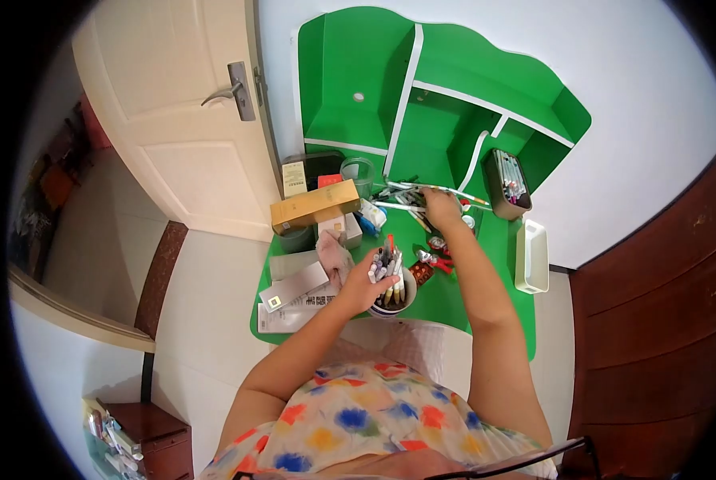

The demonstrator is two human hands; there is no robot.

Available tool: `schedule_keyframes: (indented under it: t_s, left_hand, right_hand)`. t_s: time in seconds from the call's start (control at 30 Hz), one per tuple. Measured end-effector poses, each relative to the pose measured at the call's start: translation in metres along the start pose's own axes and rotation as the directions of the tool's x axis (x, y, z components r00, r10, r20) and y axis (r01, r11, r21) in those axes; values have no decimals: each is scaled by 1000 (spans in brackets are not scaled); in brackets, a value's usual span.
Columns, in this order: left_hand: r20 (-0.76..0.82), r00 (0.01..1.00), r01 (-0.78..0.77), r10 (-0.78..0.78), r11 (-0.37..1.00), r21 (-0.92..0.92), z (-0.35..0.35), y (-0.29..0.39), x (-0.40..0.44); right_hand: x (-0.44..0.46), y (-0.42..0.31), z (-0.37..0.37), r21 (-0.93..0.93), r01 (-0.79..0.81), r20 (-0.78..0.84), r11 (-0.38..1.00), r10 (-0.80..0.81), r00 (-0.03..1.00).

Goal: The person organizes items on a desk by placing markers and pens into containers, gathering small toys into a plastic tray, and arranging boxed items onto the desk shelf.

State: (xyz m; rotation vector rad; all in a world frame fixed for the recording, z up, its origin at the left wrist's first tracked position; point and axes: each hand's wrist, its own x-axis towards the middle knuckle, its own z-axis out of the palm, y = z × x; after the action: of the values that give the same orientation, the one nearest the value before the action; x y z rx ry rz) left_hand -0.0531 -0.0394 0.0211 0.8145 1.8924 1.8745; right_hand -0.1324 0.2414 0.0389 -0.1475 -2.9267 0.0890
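Note:
My left hand (363,286) is closed around a bunch of pens (387,262), some with grey or white barrels and one with an orange end. Their lower ends reach into a round, light-coloured pen cup (409,298) at the front edge of the green desk. Farther back, my right hand (441,210) is over loose pens (406,206) lying in a heap, its fingers curled down among them. What those fingers pinch, if anything, is hidden. A long white pen (471,196) stretches to the right from beside the fingertips.
Boxes, including a gold one (315,205), crowd the desk's left side near a pink cloth (335,254). At right stand a pencil case (508,186) full of pens and a white tray (532,256). Small red items (436,259) lie mid-desk. Green shelves (438,72) rise behind.

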Motion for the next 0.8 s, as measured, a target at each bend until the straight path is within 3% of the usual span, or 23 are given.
schedule_keyframes:
  t_s: [0.1,0.3,0.5,0.6,0.8]
  left_hand:
    - [-6,1000,7,-7,999,44,-1,8,-2]
    - [-1,1000,-8,8,999,37,0,3,0]
    - [0,1000,-8,8,1000,28,-1,9,-2]
    - [7,1000,15,-15,1000,23,-1,14,-3]
    - [8,1000,10,-10,1000,15,0,-1,-1]
  right_hand:
    - [-4,-7,-18,-43,-55,165,998,62,984]
    - [0,-23,-30,-146,-3,246,989,39,969]
    - [17,-32,-22,-181,33,290,983,22,957]
    - [16,-34,-19,-106,-17,278,994,46,960]
    - [15,-31,-17,-50,60,259,997,-45,965]
